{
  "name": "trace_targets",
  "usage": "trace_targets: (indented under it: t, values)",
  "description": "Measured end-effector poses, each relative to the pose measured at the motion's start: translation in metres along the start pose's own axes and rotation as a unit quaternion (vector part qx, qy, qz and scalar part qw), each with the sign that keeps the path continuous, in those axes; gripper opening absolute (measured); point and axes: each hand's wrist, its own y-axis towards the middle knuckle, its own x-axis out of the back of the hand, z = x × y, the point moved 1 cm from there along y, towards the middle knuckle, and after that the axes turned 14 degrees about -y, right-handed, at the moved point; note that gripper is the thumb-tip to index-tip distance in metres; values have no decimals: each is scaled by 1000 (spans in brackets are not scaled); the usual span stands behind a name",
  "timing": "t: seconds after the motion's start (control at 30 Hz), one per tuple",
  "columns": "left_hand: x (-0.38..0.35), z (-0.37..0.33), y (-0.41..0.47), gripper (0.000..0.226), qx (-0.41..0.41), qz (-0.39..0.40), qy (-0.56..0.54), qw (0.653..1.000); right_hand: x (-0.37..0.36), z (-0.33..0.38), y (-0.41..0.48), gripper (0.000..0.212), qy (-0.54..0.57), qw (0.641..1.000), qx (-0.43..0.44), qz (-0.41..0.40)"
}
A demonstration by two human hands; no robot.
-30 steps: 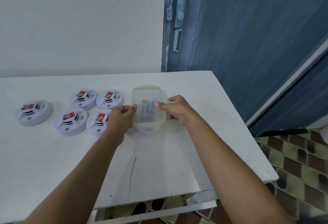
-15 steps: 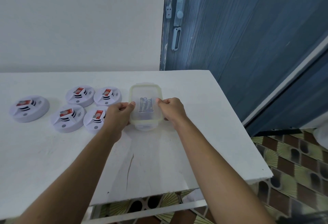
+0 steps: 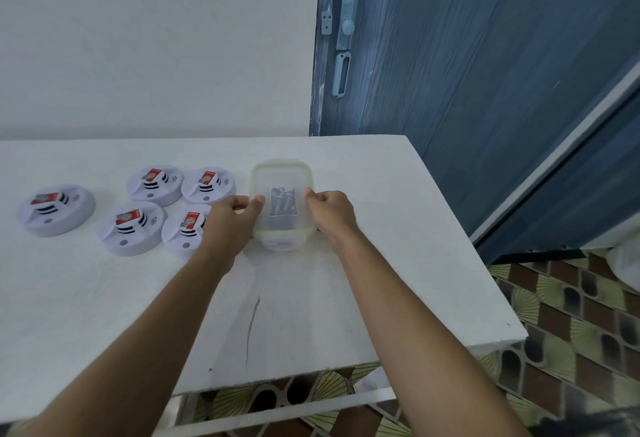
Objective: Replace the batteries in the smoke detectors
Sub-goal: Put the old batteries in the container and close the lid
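A clear plastic container (image 3: 282, 180) with a pale green-rimmed lid stands on the white table (image 3: 311, 298), and several batteries (image 3: 283, 204) show through the lid. My left hand (image 3: 232, 218) grips its left side, thumb on the lid edge. My right hand (image 3: 330, 210) grips its right side. Several white round smoke detectors lie to the left with red-labelled batteries on top: one far left (image 3: 55, 210), two at the back (image 3: 155, 184) (image 3: 208, 185), two in front (image 3: 131, 227) (image 3: 183, 230). My left hand partly covers the front right detector.
A white wall stands behind the table. A blue door (image 3: 450, 56) with a latch (image 3: 343, 45) is at the right. The table's right and front edges drop to a patterned tile floor (image 3: 571, 315). A white object (image 3: 627, 263) sits at the far right edge.
Both hands have slid slightly along the container's sides, and the side clip seen by my right hand a second ago no longer shows. The detectors have not moved.
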Motion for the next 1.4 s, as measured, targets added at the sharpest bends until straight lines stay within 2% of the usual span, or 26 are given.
trace_targets:
  t: [0.07,0.13,0.2,0.37,0.43,0.57,0.63,0.7,0.8,1.1,1.33,1.4]
  values:
    - [1,0,1,52,-54,-17,66,996,0,0,-1,51,1,1000,8,5]
    - [-1,-5,-1,52,-133,-25,139,981,0,-1,-3,43,15,1000,11,5]
    - [-4,-11,-3,41,-218,-9,199,955,-4,-3,-2,36,33,999,14,15]
    - [-7,-16,-8,22,-371,72,313,871,-10,-3,-2,52,72,995,55,46]
    - [-3,-20,-13,28,-362,121,316,869,-10,-3,-2,52,84,993,68,54]
    - [9,-11,-17,73,-324,221,350,851,-10,-9,-2,49,124,988,69,53]
    - [11,-6,-17,93,-315,233,376,839,-12,-10,-2,49,131,988,64,55]
    - [9,-3,-15,103,-322,223,400,829,-14,-11,-1,48,132,988,63,53]
    - [7,1,-12,97,-362,204,412,811,-15,-12,-2,48,139,987,58,53]
    - [3,6,-8,85,-405,186,440,779,-16,-11,0,47,142,987,54,44]
    - [5,6,-4,87,-405,174,455,774,-14,-10,3,42,136,988,43,62]
    - [4,0,-3,79,-420,164,442,775,-10,-6,6,41,139,987,26,71]
